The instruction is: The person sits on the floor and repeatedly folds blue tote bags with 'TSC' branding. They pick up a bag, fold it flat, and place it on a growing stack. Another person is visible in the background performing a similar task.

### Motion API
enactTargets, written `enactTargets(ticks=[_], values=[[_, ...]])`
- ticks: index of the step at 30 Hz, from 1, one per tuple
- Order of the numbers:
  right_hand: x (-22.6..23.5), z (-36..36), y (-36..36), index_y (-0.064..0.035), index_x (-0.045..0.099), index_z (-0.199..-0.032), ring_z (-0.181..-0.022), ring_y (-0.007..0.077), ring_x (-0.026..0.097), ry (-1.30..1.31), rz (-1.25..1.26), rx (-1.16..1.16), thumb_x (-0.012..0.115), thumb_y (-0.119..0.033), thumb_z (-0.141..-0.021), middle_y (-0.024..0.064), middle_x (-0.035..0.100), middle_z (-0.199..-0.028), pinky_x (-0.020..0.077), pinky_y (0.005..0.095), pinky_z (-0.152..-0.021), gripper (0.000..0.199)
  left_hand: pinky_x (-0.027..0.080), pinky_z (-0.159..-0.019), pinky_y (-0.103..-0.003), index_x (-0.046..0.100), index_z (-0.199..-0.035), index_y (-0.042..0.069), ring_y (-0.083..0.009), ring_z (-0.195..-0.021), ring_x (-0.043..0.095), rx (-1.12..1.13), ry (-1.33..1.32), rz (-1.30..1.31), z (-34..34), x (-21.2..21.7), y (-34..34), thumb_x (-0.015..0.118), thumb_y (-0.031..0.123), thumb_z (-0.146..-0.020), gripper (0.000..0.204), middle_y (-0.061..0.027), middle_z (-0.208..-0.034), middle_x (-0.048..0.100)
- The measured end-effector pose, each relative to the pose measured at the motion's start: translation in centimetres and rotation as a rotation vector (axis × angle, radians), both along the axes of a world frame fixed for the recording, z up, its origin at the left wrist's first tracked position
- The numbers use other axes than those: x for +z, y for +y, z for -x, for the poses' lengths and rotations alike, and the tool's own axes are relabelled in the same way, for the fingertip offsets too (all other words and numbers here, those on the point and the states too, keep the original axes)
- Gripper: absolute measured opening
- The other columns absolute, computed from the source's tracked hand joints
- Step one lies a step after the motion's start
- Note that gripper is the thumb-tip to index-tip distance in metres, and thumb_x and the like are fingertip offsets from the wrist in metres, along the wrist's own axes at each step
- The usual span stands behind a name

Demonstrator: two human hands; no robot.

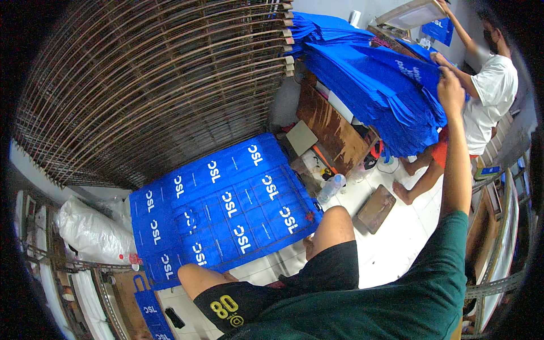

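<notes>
Dark green sleeve (pixel 439 258) and black shorts (pixel 317 272) sit nearest, before blue fabric pieces with white print (pixel 226 195). Farther off, the right hand (pixel 451 93) pinches the edge of a blue printed fabric sheet (pixel 416 72) above a drooping blue fabric stack (pixel 362 90); the left hand's state cannot be told. Beyond, a white-shirted co-worker (pixel 496 90) grips a raised flat frame (pixel 412 14).

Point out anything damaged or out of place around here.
The brown panel below the blue fabric pile looks worn: pale, ragged patches break up its brown surface, as if the finish had peeled.
</notes>
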State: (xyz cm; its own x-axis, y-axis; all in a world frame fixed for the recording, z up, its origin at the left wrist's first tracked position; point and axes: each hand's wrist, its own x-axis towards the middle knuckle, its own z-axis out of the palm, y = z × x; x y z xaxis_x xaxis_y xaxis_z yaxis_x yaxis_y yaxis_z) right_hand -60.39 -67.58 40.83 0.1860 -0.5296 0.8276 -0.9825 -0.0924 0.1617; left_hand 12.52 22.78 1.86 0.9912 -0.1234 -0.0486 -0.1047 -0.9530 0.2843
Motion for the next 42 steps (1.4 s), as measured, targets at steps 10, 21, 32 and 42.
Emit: enactTargets(ticks=[10, 21, 32, 42], values=[[5.5, -11.3, 23.6, -0.0068, 0.057, -0.112, -0.099, 0.0293, 0.052, 0.257, 0.258, 0.492, 0.048, 0.004, -0.078, 0.0148, 0.053, -0.104, 0.039, 0.0345, -0.088, 0.037, 0.046, -0.076, -0.029, 0.048, -0.116, -0.003, -0.0142, -0.09, 0.056, -0.435, 0.003, 0.517, 2.0, 11.6, -15.8, 0.058, 0.011, -0.083, 0.037, -0.009, -0.099, 0.059], [-0.8, -22.5, 33.0, -0.0168, 0.056, -0.098, -0.072, 0.0273, 0.054, 0.557, -0.087, 1.111, 0.064, -0.006, -0.066, 0.0103, 0.054, -0.085, 0.043, 0.0354, -0.051, 0.035, 0.041, -0.049, -0.026, 0.025, -0.136, 0.014, -0.0208, -0.06, 0.055, -0.421, 1.523, 1.234, 21.8, 16.0, -44.7, 0.022, 0.076, -0.076, 0.087, -0.0186, -0.096, 0.059], [-8.7, -24.5, 31.9, -0.0157, 0.026, -0.138, -0.092, 0.0314, 0.056, 0.275, -1.026, 1.078, 0.067, 0.006, -0.065, 0.0159, 0.052, -0.11, 0.0469, 0.0368, -0.078, 0.086, 0.043, -0.066, -0.027, 0.051, -0.116, 0.013, -0.0132, -0.08, 0.05, -0.101, 0.918, 1.602, 17.6, 14.9, -42.6, 0.051, 0.004, -0.078, 0.039, -0.0043, -0.093, 0.053], [-22.8, -22.0, 26.7, 0.0032, 0.043, -0.117, -0.072, 0.0167, 0.057, -0.24, -2.095, 0.866, 0.054, 0.007, -0.078, 0.0085, 0.058, -0.078, 0.0467, 0.0292, -0.068, 0.041, 0.051, -0.062, -0.028, 0.039, -0.121, 0.002, -0.0182, -0.081, 0.057, -0.079, 0.676, 1.451, 13.0, 15.2, -38.2, 0.059, 0.001, -0.071, 0.054, -0.0112, -0.092, 0.054]])
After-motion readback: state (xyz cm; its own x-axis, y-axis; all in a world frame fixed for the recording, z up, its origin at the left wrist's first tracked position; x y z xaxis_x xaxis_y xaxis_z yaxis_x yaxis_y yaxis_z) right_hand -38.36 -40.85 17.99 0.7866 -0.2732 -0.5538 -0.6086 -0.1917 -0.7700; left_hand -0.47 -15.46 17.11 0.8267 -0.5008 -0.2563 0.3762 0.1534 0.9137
